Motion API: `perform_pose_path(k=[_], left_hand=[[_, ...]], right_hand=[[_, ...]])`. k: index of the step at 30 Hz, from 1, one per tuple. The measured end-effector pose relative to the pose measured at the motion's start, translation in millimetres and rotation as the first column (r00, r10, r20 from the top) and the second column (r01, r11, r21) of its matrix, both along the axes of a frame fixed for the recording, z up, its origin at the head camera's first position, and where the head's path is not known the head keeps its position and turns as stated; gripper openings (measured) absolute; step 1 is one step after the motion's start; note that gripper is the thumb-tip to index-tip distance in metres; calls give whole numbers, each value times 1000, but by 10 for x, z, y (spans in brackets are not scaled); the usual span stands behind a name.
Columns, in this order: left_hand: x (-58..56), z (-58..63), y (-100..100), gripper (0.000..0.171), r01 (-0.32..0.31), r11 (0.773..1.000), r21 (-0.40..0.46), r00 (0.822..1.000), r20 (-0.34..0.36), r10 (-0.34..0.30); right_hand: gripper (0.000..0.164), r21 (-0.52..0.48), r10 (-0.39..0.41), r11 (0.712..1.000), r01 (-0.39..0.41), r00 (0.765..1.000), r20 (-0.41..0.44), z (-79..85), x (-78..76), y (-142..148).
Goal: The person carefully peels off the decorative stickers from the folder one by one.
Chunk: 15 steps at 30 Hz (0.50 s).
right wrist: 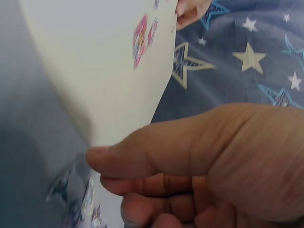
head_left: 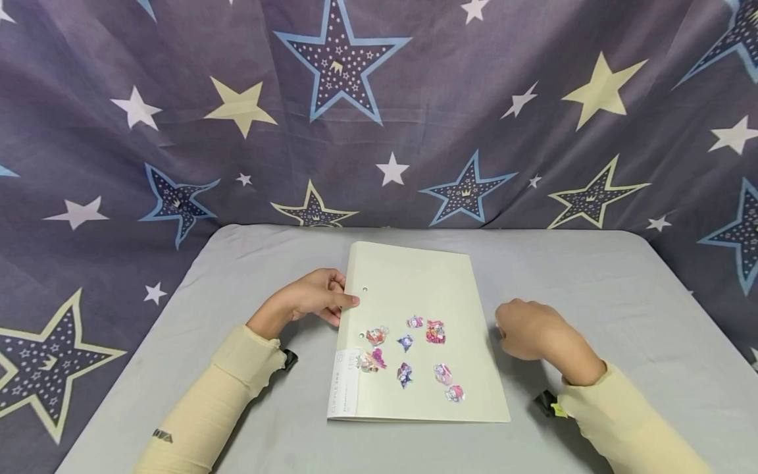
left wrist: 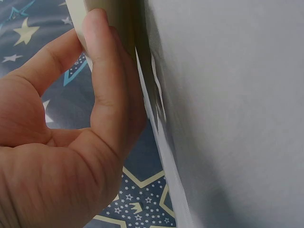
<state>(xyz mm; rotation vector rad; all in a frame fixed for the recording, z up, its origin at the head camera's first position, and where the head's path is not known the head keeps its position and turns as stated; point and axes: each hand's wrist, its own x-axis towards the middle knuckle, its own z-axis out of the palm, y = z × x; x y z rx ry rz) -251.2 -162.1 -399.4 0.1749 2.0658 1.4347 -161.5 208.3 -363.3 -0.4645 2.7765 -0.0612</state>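
A cream clip file (head_left: 408, 289) lies on the table with several shiny cartoon stickers (head_left: 404, 374) on its cover. At its spine, the left hand (head_left: 316, 296) grips the edge, thumb on top and fingers at the side; the left wrist view shows the thumb (left wrist: 102, 76) against the spine (left wrist: 114, 23). Just right of the file, the right hand (head_left: 535, 332) is curled. Its thumb (right wrist: 152, 147) and index finger pinch a shiny clear sticker (right wrist: 71, 194), blurred in the right wrist view and hidden behind the hand in the head view.
A grey cloth covers the table (head_left: 278, 408). Behind it hangs a dark curtain (head_left: 414, 85) with star prints. Small black wrist devices (head_left: 545, 401) sit under both cream sleeves (head_left: 201, 408). A white label (head_left: 343, 388) is on the file's lower spine.
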Motion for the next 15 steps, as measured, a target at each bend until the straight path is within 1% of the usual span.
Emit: perform_pose_path(k=[7, 9, 15], left_hand=[[-3, -5, 0, 46, 1, 1000, -5, 1000, 6, -1], [-5, -7, 0, 46, 1, 1000, -6, 1000, 5, -1], [-11, -11, -2, 46, 1, 1000, -9, 1000, 4, -1]], right_hand=[[26, 19, 57, 998, -56, 998, -30, 14, 161, -194], [26, 13, 67, 998, -67, 997, -31, 21, 205, -245], [27, -9, 123, 992, -124, 990, -70, 54, 328, -359]])
